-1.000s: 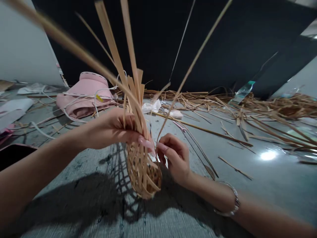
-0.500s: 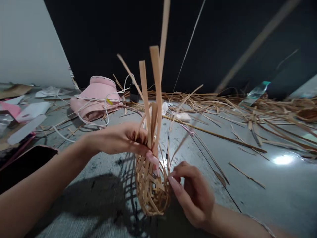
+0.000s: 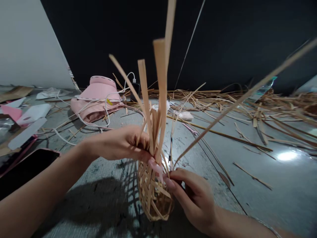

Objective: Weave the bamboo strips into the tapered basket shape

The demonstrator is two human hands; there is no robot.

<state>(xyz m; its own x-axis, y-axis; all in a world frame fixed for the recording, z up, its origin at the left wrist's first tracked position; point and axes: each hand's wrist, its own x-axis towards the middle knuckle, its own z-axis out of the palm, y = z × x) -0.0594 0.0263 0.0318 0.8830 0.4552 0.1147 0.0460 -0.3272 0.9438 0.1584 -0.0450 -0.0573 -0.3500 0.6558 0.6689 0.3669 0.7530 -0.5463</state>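
A small woven basket (image 3: 148, 191) of flat tan strips is held up near the middle, its open weave facing down and toward me. My left hand (image 3: 128, 142) grips it from the left, thumb pressed on a bundle of upright strips (image 3: 160, 86) that rise above the weave. My right hand (image 3: 193, 195) pinches at the basket's right edge, thumb and forefinger closed on a thin strip (image 3: 210, 125) that runs up to the right. The fingertips of both hands nearly meet, and the exact crossing under them is hidden.
Many loose strips (image 3: 223, 99) lie along the dark wall. A pink sun visor (image 3: 99, 96) with a white cable stands at the back left; a phone (image 3: 27, 172) lies nearer on the left. A plastic bottle (image 3: 262, 89) rests at the far right.
My right hand has come closer to my left fingertips. The thin strip has swung lower to the right. The basket has shifted slightly right and down, still in my left hand.
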